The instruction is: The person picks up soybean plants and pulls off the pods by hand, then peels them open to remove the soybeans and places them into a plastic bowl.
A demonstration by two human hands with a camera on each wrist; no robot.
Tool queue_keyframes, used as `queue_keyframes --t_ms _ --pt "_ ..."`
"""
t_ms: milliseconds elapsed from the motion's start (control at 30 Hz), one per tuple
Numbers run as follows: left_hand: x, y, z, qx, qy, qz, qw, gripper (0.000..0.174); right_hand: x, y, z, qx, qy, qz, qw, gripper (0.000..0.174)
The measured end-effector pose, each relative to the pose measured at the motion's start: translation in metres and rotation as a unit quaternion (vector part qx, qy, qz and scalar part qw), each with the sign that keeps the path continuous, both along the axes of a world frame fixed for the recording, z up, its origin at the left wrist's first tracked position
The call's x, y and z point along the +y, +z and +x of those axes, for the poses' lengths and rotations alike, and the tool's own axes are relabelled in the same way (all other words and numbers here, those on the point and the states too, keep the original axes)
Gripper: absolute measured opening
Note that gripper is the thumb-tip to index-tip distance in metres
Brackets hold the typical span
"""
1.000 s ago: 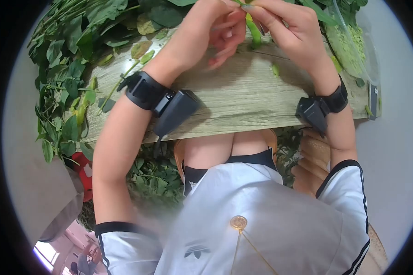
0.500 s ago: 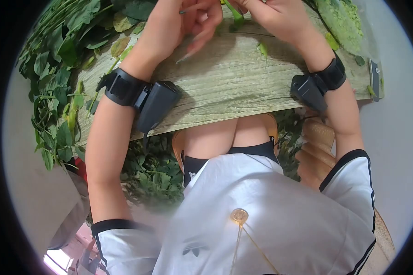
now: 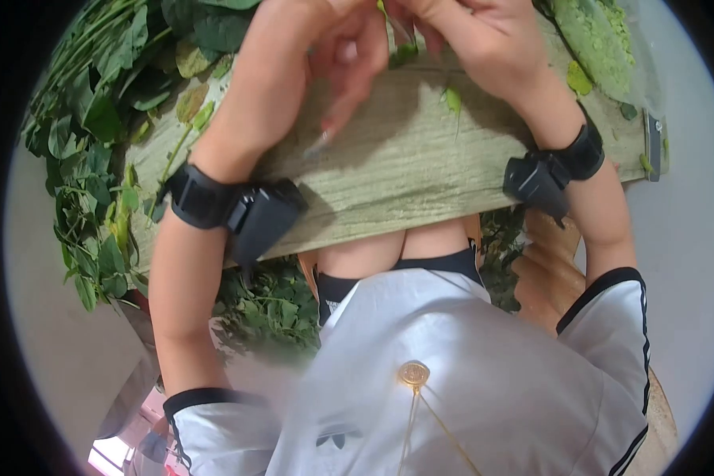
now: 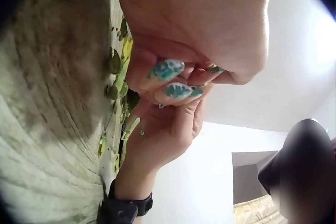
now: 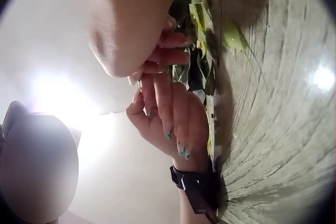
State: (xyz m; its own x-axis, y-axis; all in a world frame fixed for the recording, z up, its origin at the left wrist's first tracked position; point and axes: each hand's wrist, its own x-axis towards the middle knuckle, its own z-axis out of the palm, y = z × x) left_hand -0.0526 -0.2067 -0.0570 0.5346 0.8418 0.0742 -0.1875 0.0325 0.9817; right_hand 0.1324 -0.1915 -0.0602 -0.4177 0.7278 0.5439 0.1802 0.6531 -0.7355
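My left hand (image 3: 293,71) and right hand (image 3: 488,44) meet at the top edge of the head view, above the wooden table. Their fingertips pinch a green pod (image 3: 381,7) between them; only a yellow-green sliver shows, the rest hidden by fingers. In the left wrist view the left fingers curl in, painted nails (image 4: 168,69) showing, against the right hand (image 4: 165,134). From the right wrist the other fingers of the left hand (image 5: 178,119) hang loosely downward. Another green pod (image 3: 403,55) lies on the tabletop below the hands.
Leafy green stalks (image 3: 95,103) are heaped along the table's left side. A clear bag of light green beans (image 3: 599,44) lies at the back right. A small green pod piece (image 3: 452,99) sits mid-table (image 3: 389,174). More leaves (image 3: 274,305) are piled beneath the table.
The hands shift left in the head view as the camera view moves too. They stay together at the top edge, and the left forearm turns slightly. The loose pod stays on the table.
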Motion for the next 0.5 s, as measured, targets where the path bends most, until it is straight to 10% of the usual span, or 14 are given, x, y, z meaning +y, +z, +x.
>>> queue_keyframes --t_ms 167,500 --pt "-0.002 -0.001 -0.005 -0.010 -0.015 -0.019 1.000 0.021 -0.011 0.009 -0.003 0.028 -0.017 -0.132 0.991 0.022" --pt "0.002 -0.008 -0.011 0.081 0.049 0.131 0.987 0.024 -0.015 0.005 -0.010 0.005 -0.062 -0.014 0.998 0.010"
